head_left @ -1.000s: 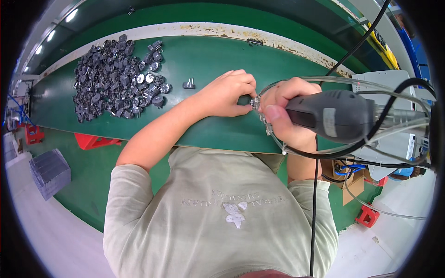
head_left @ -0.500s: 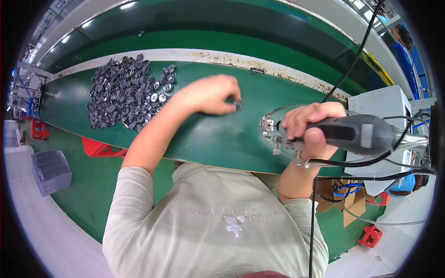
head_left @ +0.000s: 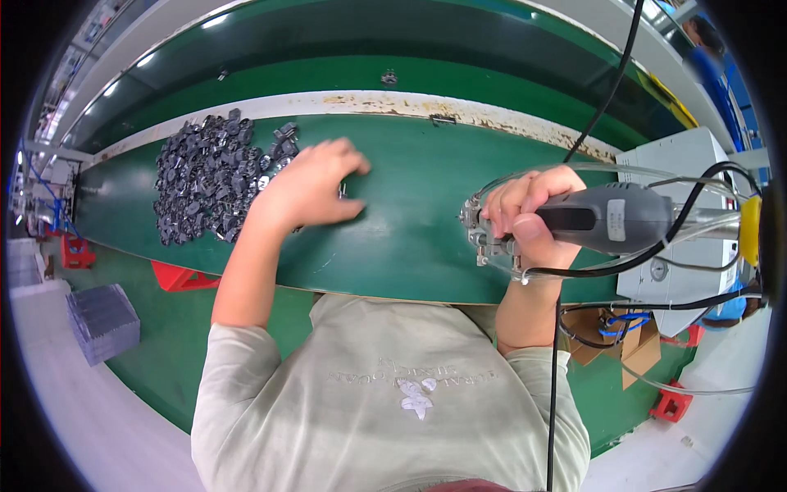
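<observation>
The bare left hand [head_left: 318, 185], slightly blurred, covers the right side of the pile of small dark-grey parts [head_left: 201, 176] – a tiny metallic piece [head_left: 343, 190] by its fingers is mostly hidden. The bare right hand [head_left: 531, 205] hides part of the grey-and-black handheld tool [head_left: 643, 217].

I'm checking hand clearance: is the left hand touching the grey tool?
Apart. The head view shows a wide stretch of green tabletop between the left hand and the grey tool.

The tool [head_left: 594, 220] looks matt plastic — the tabletop [head_left: 410, 230] smooth, glossy.
</observation>
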Tool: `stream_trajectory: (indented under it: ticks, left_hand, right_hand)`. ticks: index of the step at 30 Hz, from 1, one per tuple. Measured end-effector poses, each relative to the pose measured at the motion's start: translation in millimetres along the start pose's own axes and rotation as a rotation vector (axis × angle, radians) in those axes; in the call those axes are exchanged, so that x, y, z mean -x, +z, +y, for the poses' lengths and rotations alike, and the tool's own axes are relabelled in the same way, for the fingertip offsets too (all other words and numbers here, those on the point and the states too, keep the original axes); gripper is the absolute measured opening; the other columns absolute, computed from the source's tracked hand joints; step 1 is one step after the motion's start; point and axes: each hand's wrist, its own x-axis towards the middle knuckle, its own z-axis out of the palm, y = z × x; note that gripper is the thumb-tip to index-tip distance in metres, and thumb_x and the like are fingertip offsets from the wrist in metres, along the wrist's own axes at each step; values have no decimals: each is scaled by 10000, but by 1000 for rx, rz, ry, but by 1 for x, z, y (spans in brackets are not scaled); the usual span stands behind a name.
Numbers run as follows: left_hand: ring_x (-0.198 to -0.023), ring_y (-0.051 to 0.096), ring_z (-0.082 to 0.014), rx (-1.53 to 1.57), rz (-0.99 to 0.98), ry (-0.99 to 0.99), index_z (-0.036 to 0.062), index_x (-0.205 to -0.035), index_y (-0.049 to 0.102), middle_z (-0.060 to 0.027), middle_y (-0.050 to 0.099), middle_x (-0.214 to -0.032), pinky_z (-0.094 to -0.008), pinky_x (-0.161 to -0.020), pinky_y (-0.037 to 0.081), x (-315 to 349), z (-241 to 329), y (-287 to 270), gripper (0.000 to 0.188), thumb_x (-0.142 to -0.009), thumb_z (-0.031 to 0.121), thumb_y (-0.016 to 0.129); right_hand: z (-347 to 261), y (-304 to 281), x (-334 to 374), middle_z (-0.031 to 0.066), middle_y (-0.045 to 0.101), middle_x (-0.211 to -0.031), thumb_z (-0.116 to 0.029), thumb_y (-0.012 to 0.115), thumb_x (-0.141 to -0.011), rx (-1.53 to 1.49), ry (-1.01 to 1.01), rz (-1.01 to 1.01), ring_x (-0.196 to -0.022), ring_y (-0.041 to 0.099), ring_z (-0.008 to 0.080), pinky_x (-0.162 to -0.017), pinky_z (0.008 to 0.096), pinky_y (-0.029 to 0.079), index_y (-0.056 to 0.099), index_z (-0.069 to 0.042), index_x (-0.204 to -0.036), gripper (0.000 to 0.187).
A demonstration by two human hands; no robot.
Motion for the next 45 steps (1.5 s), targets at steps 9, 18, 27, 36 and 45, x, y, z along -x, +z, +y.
stream_trajectory:
  ticks: [9,18,27,36,45]
  left_hand:
    - [-895,637,-286,59,450,286,34,-1025,714,-94,617,-947,-393,-774,543,-26,33,90,249,-790,99,764]
    - [-924,633,-299,312,451,396,48,-1018,705,-95,632,-1038,-389,-779,546,-16,49,86,321,-712,107,782]
    - [-994,620,-281,357,130,331,81,-1095,709,-82,640,-997,-398,-937,481,-46,43,91,350,-772,189,790]
    - [-948,613,-274,434,172,363,49,-1024,724,-77,618,-946,-396,-905,495,-45,35,92,305,-759,175,807]
    - [-950,611,-274,435,201,381,45,-1012,733,-75,616,-943,-394,-907,494,-44,35,93,274,-773,169,786]
  right_hand:
    - [6,-5,-3,87,628,-704,89,776,-740,-130,20,11,-646,646,180,-627,315,559,527,-34,-892,316]
    - [8,-9,-4,85,641,-687,88,776,-743,-60,-28,16,-612,623,145,-582,276,522,533,-34,-869,300]
    - [11,1,0,59,643,-698,85,804,-720,8,47,24,-610,586,84,-529,218,466,541,-43,-851,320]
    - [13,0,-3,74,590,-658,3,736,-806,107,45,-3,-555,563,142,-573,333,514,511,-57,-880,245]
    - [25,-1,-3,69,658,-697,94,779,-730,49,-24,16,-597,592,85,-522,217,478,549,-29,-870,296]
